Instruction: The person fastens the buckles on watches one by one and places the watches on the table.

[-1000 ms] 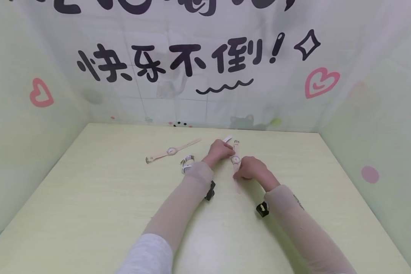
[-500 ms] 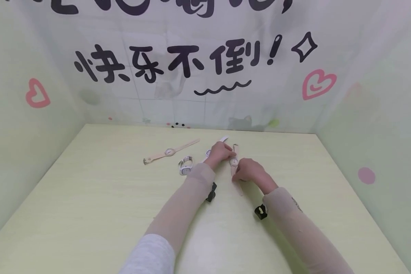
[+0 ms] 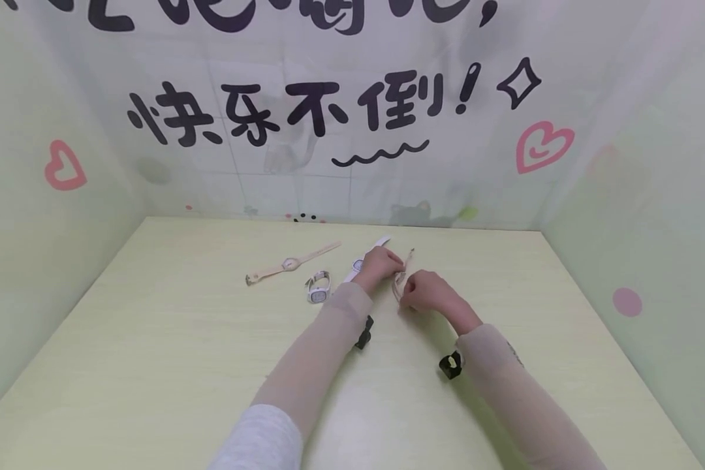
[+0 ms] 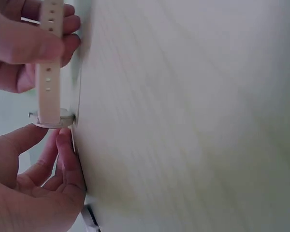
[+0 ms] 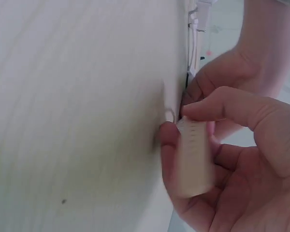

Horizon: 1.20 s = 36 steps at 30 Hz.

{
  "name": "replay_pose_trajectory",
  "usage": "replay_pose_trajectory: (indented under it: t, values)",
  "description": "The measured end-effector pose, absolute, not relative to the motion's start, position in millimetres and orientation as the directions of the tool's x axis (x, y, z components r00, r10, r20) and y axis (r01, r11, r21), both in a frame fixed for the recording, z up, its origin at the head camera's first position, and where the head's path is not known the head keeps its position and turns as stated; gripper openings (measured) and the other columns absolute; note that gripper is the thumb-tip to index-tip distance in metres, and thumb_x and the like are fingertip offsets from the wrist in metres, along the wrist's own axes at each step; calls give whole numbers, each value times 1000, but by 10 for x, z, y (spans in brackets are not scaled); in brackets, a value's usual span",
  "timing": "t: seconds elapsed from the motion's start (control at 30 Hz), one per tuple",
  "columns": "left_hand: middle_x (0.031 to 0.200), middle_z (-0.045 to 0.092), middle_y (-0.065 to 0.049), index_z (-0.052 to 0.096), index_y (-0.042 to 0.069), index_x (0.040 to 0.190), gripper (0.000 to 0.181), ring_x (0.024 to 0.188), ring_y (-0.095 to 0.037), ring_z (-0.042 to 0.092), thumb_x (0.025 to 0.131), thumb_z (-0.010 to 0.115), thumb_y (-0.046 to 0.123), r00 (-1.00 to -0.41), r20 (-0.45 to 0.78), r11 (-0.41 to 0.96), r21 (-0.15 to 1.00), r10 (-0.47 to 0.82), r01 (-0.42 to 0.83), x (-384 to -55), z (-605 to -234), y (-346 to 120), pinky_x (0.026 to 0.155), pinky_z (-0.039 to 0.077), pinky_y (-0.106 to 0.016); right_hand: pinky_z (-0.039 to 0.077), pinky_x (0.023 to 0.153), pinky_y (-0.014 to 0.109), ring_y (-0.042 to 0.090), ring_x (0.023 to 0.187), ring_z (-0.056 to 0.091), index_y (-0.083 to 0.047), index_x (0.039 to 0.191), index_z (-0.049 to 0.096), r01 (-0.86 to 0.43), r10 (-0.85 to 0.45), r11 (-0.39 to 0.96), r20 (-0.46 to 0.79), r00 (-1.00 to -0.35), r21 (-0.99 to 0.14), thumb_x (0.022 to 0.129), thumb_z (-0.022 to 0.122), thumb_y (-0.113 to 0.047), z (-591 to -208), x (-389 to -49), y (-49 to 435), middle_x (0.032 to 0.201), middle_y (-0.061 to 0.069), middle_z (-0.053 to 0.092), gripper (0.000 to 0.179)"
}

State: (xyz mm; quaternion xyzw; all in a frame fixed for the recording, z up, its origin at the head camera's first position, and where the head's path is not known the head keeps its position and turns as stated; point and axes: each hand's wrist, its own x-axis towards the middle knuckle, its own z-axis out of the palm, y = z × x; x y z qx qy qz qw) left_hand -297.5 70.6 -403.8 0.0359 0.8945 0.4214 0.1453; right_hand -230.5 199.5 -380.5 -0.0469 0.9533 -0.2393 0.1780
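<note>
On the faintly grained table (image 3: pixel 170 352) lie a flat peach watch (image 3: pixel 290 264), round-dialled, and a looped white watch (image 3: pixel 318 287), squarish-faced; the left hand (image 3: pixel 378 264) pinches a bent pink watch (image 3: pixel 399 284) near its case, between the hands; the right hand (image 3: pixel 431 291) grips its smooth, hole-punched strap (image 4: pixel 49 92).

Arms (image 3: pixel 314 356) extended forward, left hand (image 3: pixel 379 264) near right hand (image 3: pixel 431 292), both pinching
</note>
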Motion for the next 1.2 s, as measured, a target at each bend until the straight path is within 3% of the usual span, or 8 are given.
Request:
replay_pose_trajectory:
  t: [0.27, 0.43, 0.53, 0.67, 0.93, 1.2]
  values:
    - [107, 76, -12, 75, 4, 110, 24, 67, -5, 54, 92, 69, 17, -941, -290, 534, 831, 173, -157, -2991, -4059, 564, 58, 39, -12, 57, 65, 24, 8, 67, 66, -4, 83, 55, 58, -168, 669, -227, -959, -741, 90, 65, -6, -3726, -2319, 2074, 81, 10, 74, 12]
    - [114, 73, -21, 68, -5, 118, 28, 59, -3, 58, 93, 65, 10, -909, -369, 294, 906, 194, -305, -2999, -4082, 496, 65, 56, -14, 63, 77, 35, 11, 75, 72, 3, 95, 53, 80, -166, 562, -207, -964, -823, 96, 60, -2, -3679, -2325, 2114, 95, 22, 76, 9]
    - [118, 70, -22, 66, -7, 120, 29, 59, -6, 63, 95, 63, 8, -869, -447, 151, 894, 212, -423, -3011, -4105, 459, 70, 60, -19, 62, 84, 41, 14, 81, 74, 8, 108, 55, 84, -170, 531, -203, -964, -843, 98, 58, -2, -3629, -2312, 2145, 102, 26, 74, 15]
    - [122, 69, -19, 66, -4, 121, 29, 65, -8, 68, 98, 62, 12, -818, -518, 74, 852, 249, -517, -3013, -4119, 417, 69, 60, -20, 60, 89, 42, 19, 88, 75, 10, 119, 59, 64, -163, 531, -176, -971, -845, 99, 59, -6, -3543, -2290, 2182, 109, 26, 73, 26]
    - [126, 67, -20, 65, -4, 125, 34, 80, -14, 74, 102, 58, 21, -749, -540, 45, 821, 385, -569, -2926, -4083, 372, 74, 61, -24, 61, 85, 36, 21, 91, 75, 10, 117, 62, 13, -151, 520, -107, -983, -854, 99, 60, -6, -3398, -2243, 2200, 109, 27, 72, 25]
    - [126, 66, -22, 62, -6, 127, 42, 86, -17, 75, 103, 56, 27, -754, -500, 8, 835, 426, -550, -2821, -4033, 324, 83, 61, -27, 62, 82, 31, 10, 83, 72, 9, 117, 63, -30, -172, 525, -72, -983, -851, 99, 60, -8, -3312, -2188, 2161, 109, 27, 72, 25]
